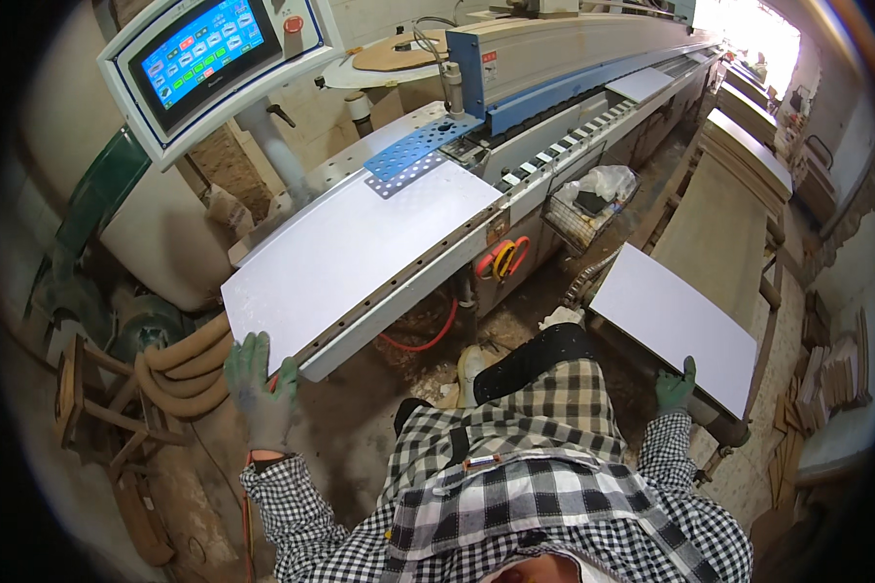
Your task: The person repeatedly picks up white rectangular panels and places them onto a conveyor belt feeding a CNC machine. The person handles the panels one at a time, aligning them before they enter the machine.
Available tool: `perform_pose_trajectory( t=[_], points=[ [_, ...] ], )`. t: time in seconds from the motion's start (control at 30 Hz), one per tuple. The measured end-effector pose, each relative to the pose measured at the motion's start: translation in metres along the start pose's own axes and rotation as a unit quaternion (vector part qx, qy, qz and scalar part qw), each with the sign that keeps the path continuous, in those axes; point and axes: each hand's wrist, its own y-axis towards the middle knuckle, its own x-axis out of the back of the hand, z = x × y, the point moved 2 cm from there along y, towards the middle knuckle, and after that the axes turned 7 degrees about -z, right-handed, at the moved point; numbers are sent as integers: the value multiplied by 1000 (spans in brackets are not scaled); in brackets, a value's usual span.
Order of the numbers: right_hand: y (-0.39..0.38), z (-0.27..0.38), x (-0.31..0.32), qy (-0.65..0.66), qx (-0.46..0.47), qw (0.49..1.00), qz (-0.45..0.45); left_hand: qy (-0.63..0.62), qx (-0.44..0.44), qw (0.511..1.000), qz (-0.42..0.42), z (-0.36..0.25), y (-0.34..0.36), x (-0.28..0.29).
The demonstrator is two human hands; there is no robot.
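Observation:
My left hand (pixel 261 384), in a grey and green glove, lies with fingers stretched at the near corner of a white panel (pixel 369 243). That panel rests flat on the machine's bed. A thin orange-red piece shows beside the thumb; whether the hand holds it I cannot tell. On my right, a second white panel (pixel 676 325) lies on a stack of boards. My gloved right hand (pixel 676 389) grips its near edge, thumb on top and the other fingers mostly hidden.
A long edge-banding machine (pixel 593 58) runs away ahead, with a touchscreen (pixel 204 53) at upper left. Orange-handled scissors (pixel 503 258) hang on its side. Brown boards (pixel 715 223) are stacked at right. Ribbed hoses (pixel 185 374) and a wooden stool (pixel 107 398) stand at left.

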Motion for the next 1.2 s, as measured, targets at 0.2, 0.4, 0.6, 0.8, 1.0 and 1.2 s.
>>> perform_pose_trajectory(
  t=[0.2,0.4,0.6,0.8,1.0,1.2],
  points=[
    [-15,-7,-12,31,11,997,-66,-38,79,996,-14,13,-16,0],
    [1,1,4,5,42,999,-4,-106,118,987,-6,15,-19,-9],
    [-18,-8,-8,-4,84,996,14,-118,141,983,3,15,-20,-6],
    [-20,-6,-8,-11,79,997,4,-110,135,985,18,14,-14,-3],
    [-28,-7,-15,-7,62,998,28,-71,104,992,22,3,-4,4],
    [-43,-8,-22,-9,89,995,-32,-72,95,992,29,-18,13,-9]
  ],
)
